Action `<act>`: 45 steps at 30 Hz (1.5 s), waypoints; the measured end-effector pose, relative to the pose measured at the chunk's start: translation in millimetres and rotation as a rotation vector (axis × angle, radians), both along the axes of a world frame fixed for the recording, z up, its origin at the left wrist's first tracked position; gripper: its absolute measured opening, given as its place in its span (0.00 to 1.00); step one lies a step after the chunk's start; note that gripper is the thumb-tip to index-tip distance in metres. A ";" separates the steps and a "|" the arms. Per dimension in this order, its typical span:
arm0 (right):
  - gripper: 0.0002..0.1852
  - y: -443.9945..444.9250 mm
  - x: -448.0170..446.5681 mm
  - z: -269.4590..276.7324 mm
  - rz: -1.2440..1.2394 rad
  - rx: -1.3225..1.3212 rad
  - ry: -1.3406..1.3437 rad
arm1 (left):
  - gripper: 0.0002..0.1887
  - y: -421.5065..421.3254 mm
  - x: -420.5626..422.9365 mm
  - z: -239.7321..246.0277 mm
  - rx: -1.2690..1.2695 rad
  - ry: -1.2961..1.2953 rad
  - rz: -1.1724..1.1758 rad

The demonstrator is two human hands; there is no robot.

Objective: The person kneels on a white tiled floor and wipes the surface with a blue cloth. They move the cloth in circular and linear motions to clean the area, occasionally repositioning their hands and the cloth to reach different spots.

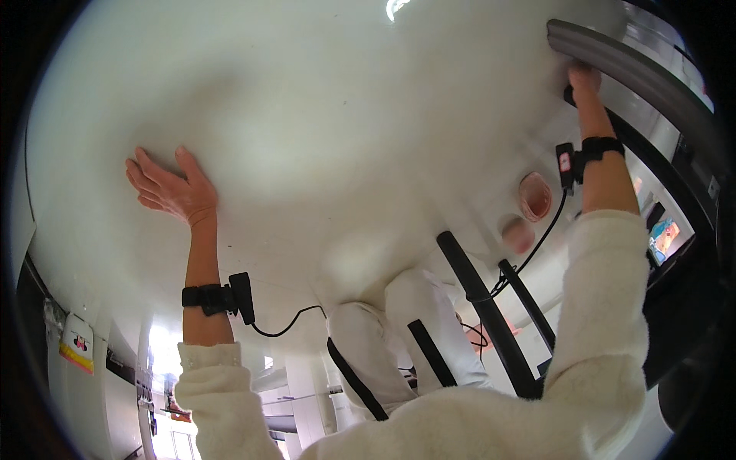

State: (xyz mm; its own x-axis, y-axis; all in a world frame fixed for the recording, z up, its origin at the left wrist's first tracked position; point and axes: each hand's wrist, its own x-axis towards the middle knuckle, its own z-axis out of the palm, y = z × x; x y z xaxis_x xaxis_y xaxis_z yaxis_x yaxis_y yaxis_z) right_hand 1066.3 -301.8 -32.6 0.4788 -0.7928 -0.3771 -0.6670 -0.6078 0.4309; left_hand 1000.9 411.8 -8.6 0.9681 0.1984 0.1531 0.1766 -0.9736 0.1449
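My left hand is held over the pale glossy floor at the left. Its fingers and thumb are apart, with nothing in them. At the upper right, my right hand reaches to the underside of a long dark grey bar. The end of a black rail shows beside that wrist. My right fingers are largely hidden, so I cannot tell whether they grip either one. Each forearm carries a black strapped device, the left one and the right one, with a cable running from it.
Two black posts stand beside my white-trousered knees, a cable looped round them. Near them is a hollow pink item, perhaps a slipper. A lit screen shows at the right, and white cabinets at the lower left.
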 end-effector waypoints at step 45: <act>0.26 367.6 -75.5 94.4 -0.576 1.200 -1.654 | 0.37 -4.2 -2.3 2.4 -0.020 0.047 0.028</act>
